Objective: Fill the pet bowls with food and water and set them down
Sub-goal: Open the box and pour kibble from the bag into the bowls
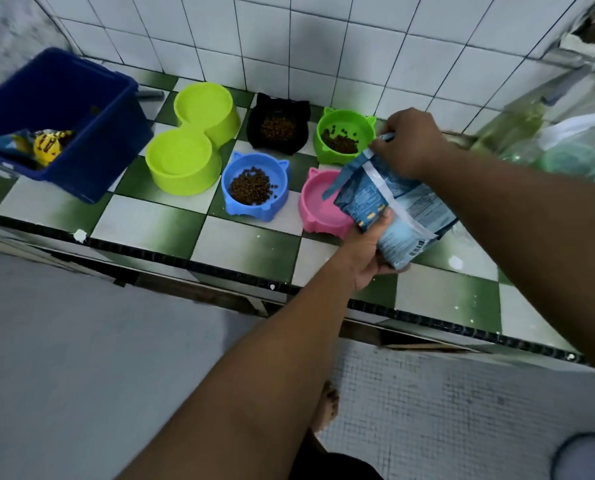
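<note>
Both arms reach fwd, L hand [368, 251] gripping low, R hand [406, 143] pinching above (fingers curled).

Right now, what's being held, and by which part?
The blue food bag, by both hands: left hand grips its lower end, right hand pinches its top edge.

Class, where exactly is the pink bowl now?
Head view: the pink bowl sits on the checkered counter, just right of the blue bowl, partly hidden by the food bag.

Pink bowl [315, 202] half hidden behind food bag [410, 209], right-edge clutter [566, 147] blurred, its contents indistinct
</note>
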{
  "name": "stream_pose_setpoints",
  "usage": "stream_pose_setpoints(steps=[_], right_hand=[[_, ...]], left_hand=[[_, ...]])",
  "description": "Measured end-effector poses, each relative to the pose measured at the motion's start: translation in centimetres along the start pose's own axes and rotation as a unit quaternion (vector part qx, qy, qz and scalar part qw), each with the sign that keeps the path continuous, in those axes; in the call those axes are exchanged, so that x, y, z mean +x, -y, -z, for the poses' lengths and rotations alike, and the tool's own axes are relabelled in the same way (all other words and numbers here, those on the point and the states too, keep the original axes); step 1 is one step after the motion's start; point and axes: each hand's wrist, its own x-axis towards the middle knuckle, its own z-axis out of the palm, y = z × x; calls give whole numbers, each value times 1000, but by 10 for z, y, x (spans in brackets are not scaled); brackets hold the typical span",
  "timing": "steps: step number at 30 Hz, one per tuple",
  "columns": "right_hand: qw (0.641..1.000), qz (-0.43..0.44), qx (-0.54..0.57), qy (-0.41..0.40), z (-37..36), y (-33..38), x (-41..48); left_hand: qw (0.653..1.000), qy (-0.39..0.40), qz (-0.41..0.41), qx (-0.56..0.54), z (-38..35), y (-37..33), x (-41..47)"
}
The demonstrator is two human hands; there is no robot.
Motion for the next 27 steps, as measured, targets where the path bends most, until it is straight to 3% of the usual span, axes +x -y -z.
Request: stream_pose_setpoints(steps=[15, 27], right_hand=[[998, 36, -48, 24, -5, 1, 20], [995, 35, -87, 26, -6, 3, 25]], left_hand=[[998, 20, 15, -62, -12, 3, 17], [999, 21, 20, -42, -15, 3, 23]])
